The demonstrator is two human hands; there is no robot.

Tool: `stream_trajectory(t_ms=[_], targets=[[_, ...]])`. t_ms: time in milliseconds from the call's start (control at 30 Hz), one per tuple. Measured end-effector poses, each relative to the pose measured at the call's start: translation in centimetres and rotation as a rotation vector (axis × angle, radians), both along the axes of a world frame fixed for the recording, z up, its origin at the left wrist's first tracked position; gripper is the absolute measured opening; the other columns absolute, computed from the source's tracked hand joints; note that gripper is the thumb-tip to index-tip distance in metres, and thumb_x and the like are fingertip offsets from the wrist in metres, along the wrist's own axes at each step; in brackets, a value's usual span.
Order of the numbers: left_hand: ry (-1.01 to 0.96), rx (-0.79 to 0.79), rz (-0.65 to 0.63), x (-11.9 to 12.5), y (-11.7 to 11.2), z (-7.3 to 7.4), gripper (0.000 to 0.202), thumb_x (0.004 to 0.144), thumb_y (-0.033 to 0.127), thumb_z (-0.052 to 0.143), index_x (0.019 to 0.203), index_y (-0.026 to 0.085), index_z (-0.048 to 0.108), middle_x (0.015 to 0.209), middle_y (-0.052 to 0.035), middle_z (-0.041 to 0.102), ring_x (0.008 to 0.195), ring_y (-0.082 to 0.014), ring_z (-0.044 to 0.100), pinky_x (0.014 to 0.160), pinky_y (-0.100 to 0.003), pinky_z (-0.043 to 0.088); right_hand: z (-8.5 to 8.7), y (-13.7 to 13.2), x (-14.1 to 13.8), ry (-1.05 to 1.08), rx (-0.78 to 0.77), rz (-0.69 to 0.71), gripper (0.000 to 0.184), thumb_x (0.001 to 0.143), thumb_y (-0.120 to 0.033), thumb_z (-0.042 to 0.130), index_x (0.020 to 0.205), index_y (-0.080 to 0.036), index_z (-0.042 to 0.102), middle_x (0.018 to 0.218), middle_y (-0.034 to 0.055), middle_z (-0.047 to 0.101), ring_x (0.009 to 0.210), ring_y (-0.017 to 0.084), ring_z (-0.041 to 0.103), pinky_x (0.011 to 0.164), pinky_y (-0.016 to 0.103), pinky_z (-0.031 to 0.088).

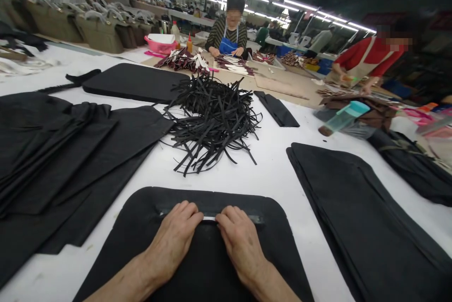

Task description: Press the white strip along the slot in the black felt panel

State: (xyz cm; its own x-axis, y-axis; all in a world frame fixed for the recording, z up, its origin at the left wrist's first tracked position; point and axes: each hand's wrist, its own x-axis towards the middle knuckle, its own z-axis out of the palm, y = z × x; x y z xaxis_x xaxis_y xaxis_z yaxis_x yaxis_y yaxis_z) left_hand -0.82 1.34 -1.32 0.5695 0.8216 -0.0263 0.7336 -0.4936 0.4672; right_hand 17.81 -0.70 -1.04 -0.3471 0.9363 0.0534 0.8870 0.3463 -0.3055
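Note:
A black fabric panel [148,208] with rounded corners lies flat on the white table in front of me. Across it runs a narrow horizontal slot with a thin strip [256,219] along it. My left hand [174,238] and my right hand [238,240] rest side by side on the panel, fingertips curled and pressed down on the strip at the slot's middle. A small pale bit shows between the two hands.
A heap of black strips [212,118] lies beyond the panel. Stacked black panels [356,198] sit at the right, folded black cloth [63,151] at the left. Two people work at the far side of the table; a teal bottle [344,117] lies on its side.

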Motion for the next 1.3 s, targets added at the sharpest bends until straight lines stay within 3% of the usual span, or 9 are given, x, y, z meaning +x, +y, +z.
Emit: stream_trajectory(t_ms=[200,367,667,1000,1200,1300], targets=[[-0.052,0.048,-0.032,-0.2,0.4,-0.8,0.025,0.089,0.004,0.036,0.091,0.018,0.056,0.088,-0.0034,0.051,0.083,-0.0198,0.044,0.076,-0.035,0.041,-1.2,0.4,0.7,0.061,0.126,0.063,0.014,0.088,-0.012,0.052,0.082,-0.021,0.06,0.079,0.0007,0.053,0.073,0.017,0.045,0.065,0.029,0.035],[-0.109,0.17,-0.154,-0.8,0.5,-1.3,0.019,0.088,0.003,0.041,0.094,0.015,0.054,0.091,-0.0041,0.05,0.082,-0.0195,0.043,0.075,-0.033,0.04,-1.8,0.4,1.3,0.073,0.155,0.157,0.011,0.089,-0.012,0.05,0.088,-0.018,0.059,0.082,0.0022,0.054,0.075,0.017,0.045,0.066,0.03,0.036],[0.031,0.139,-0.295,-1.5,1.0,-0.3,0.028,0.084,0.0,0.045,0.106,0.017,0.051,0.099,-0.004,0.052,0.088,-0.0192,0.044,0.079,-0.031,0.042,-1.6,0.2,1.8,-0.067,0.214,0.313,0.019,0.091,-0.011,0.042,0.104,-0.014,0.055,0.085,0.0052,0.053,0.075,0.019,0.044,0.064,0.033,0.035],[-0.021,0.27,-0.208,-1.1,-0.4,-0.8,0.036,0.081,-0.004,0.037,0.11,0.014,0.049,0.102,-0.007,0.053,0.09,-0.0204,0.047,0.083,-0.034,0.043,-1.3,0.0,1.4,-0.013,0.151,0.273,0.011,0.09,-0.015,0.049,0.099,-0.016,0.055,0.088,0.0036,0.054,0.077,0.017,0.045,0.067,0.031,0.038],[-0.033,0.115,-0.158,-0.6,-0.1,-1.1,0.034,0.08,-0.003,0.038,0.103,0.018,0.053,0.098,-0.0044,0.052,0.089,-0.0202,0.046,0.082,-0.036,0.043,-1.2,0.1,0.9,0.014,0.111,0.225,0.011,0.089,-0.017,0.054,0.099,-0.021,0.056,0.089,0.0009,0.054,0.081,0.016,0.046,0.071,0.03,0.038],[-0.055,0.109,-0.159,-0.2,-0.1,-1.0,0.033,0.079,-0.005,0.038,0.098,0.017,0.054,0.097,-0.004,0.052,0.088,-0.0191,0.047,0.082,-0.034,0.044,-0.9,0.2,0.8,0.013,0.095,0.235,0.01,0.089,-0.016,0.054,0.098,-0.02,0.056,0.089,0.0013,0.054,0.081,0.017,0.046,0.071,0.03,0.039]])
